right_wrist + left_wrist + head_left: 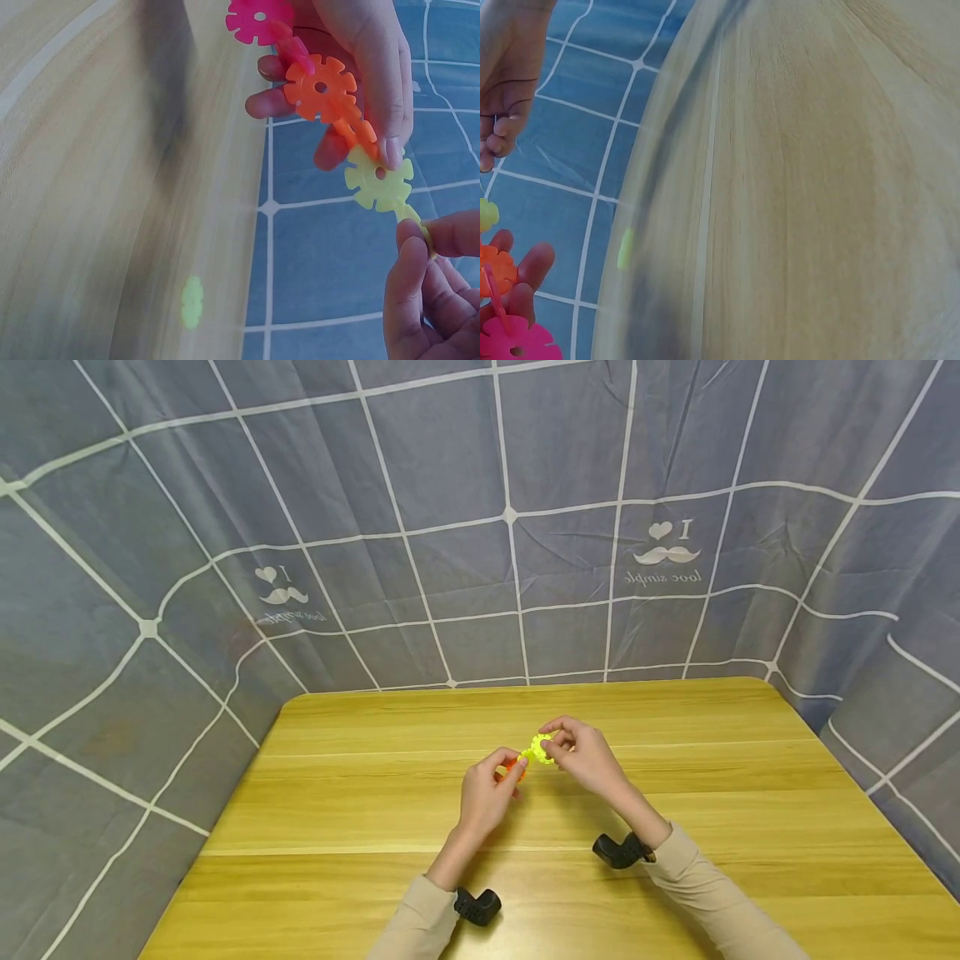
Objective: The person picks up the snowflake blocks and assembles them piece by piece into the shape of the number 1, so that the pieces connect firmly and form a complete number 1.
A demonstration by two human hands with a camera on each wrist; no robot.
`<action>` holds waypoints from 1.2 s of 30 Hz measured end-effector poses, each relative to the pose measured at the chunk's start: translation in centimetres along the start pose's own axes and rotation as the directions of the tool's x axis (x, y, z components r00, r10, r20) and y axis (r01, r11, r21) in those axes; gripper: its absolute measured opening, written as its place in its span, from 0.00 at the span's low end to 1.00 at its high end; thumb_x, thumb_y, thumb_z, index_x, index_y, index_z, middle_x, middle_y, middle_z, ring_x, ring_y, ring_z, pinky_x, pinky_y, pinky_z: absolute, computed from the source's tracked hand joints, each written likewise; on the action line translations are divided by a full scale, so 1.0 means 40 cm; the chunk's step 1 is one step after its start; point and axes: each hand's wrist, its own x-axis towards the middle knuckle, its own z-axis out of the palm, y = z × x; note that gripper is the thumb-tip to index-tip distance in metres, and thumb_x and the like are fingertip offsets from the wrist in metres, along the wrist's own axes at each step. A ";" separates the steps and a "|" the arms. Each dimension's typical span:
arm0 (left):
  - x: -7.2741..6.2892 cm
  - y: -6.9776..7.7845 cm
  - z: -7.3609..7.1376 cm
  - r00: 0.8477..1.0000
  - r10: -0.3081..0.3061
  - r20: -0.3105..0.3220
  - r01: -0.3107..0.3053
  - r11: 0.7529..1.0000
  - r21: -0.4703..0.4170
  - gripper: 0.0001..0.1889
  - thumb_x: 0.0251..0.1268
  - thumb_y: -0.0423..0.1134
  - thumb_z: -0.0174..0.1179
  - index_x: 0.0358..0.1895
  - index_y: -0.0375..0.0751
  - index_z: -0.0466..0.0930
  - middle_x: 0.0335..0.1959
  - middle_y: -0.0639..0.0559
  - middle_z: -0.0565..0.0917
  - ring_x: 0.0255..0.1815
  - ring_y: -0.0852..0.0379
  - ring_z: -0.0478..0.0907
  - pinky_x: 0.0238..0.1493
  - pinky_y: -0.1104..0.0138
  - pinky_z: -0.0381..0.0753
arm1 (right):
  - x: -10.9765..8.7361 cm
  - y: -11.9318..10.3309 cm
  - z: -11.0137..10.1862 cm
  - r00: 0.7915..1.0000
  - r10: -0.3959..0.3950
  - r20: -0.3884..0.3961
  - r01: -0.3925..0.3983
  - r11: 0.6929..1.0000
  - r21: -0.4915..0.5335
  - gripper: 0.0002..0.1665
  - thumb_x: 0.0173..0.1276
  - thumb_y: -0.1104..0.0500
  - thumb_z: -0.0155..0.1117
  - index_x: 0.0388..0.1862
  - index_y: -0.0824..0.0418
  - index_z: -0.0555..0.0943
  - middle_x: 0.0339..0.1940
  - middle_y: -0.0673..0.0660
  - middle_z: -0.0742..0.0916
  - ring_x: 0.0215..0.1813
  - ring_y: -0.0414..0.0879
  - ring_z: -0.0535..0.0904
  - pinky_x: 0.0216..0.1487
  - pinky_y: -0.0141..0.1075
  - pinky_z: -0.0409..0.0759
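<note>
A chain of notched plastic snowflake discs is stretched between the two hands above the table. The right wrist view shows a pink disc (259, 19), an orange disc (320, 88) and a yellow disc (379, 180), joined through edge-on discs. My left hand (486, 793) grips the chain around its orange part, thumb on the yellow disc. The thumb and finger of my right hand (585, 756) pinch the edge-on yellow disc at the chain's end. That disc shows its face in the head view. Only part of the chain appears in the left wrist view.
A loose yellow-green disc (192, 302) lies on the wooden table (360, 827); I cannot make it out in the head view. Grey curtains (450, 568) with white lines surround the table. Each wrist carries a black camera mount (478, 907).
</note>
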 end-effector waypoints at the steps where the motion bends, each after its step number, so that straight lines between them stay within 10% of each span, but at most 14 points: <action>1: 0.000 0.000 0.000 1.000 0.004 0.000 -0.004 1.000 0.008 0.10 0.68 0.46 0.59 0.39 0.45 0.83 0.28 0.44 0.85 0.19 0.47 0.83 0.11 0.77 0.63 | 0.000 0.001 0.000 1.000 -0.002 0.000 0.002 1.000 0.002 0.11 0.66 0.62 0.62 0.47 0.64 0.80 0.26 0.63 0.86 0.22 0.41 0.76 0.19 0.30 0.68; 19: -0.004 0.018 0.006 0.984 0.171 -0.054 -0.166 0.983 0.081 0.10 0.68 0.44 0.58 0.35 0.42 0.82 0.24 0.51 0.84 0.22 0.57 0.82 0.22 0.77 0.75 | -0.003 -0.007 0.019 0.998 0.002 -0.061 0.004 0.995 0.096 0.09 0.65 0.68 0.57 0.44 0.67 0.80 0.21 0.60 0.86 0.19 0.43 0.78 0.18 0.29 0.73; 36: -0.004 0.020 0.019 0.979 0.187 -0.076 -0.176 0.975 0.134 0.09 0.67 0.44 0.59 0.34 0.43 0.80 0.22 0.53 0.84 0.22 0.63 0.79 0.22 0.77 0.72 | -0.004 0.001 0.015 1.000 0.011 -0.024 -0.007 0.991 0.131 0.11 0.67 0.67 0.56 0.45 0.70 0.80 0.24 0.63 0.87 0.24 0.45 0.83 0.20 0.30 0.76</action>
